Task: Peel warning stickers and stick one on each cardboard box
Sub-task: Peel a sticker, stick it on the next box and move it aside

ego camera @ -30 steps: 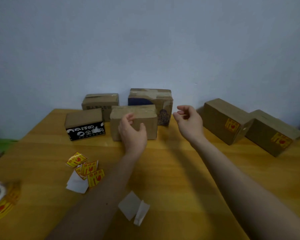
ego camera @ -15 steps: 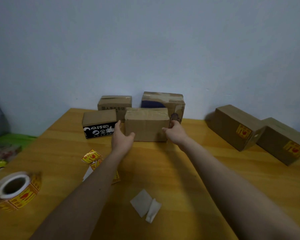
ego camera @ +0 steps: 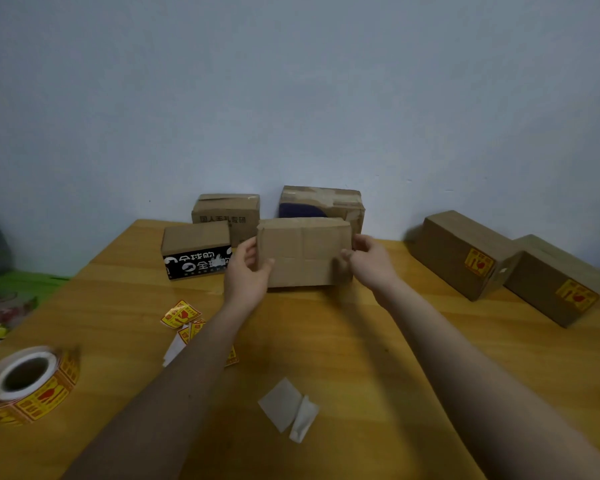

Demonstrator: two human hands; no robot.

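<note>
Both hands now grip the plain cardboard box (ego camera: pixel 303 252). The left hand (ego camera: pixel 246 274) holds its left end with the thumb on the front face, and the right hand (ego camera: pixel 369 263) holds its right end with curled fingers. Half a second ago the hands only touched the lower corners of the box as it stood on the counter (ego camera: pixel 343 344); now the box is tilted with a wide face toward the camera. It stays in front of the taped box (ego camera: pixel 326 202), beside the box with black print (ego camera: pixel 196 252). The sticker roll (ego camera: pixel 32 384) lies at the left edge, loose stickers (ego camera: pixel 181 315) near the left forearm. Two boxes with stickers (ego camera: pixel 478 263) (ego camera: pixel 577 296) stay at the right.
</note>
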